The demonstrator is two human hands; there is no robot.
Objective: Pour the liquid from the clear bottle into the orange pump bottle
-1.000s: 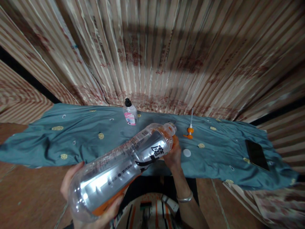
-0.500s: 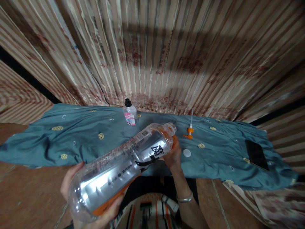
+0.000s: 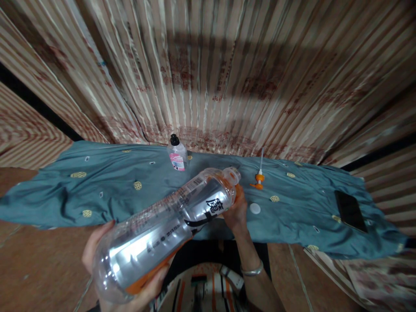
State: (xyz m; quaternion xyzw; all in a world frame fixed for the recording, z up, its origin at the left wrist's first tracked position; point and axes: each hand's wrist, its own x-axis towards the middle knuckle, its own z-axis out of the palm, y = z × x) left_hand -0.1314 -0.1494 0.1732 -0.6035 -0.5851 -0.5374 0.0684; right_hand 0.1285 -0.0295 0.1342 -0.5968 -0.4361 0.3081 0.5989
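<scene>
A large clear plastic bottle with a silver, black and orange label is held tilted in front of me. Its uncapped neck points up and to the right, its base toward me. My left hand is closed around the base end, fingers on the far side and thumb on the near side. Under the shoulder, close to the neck, my right hand grips the bottle, its fingers mostly hidden behind it. An orange pump head with a thin tube lies on the cloth to the right of the neck.
A small clear bottle with a black cap stands at the back of the teal cloth. A white round disc lies right of my right hand. Farther right is a dark phone. Striped curtains hang behind and at both sides.
</scene>
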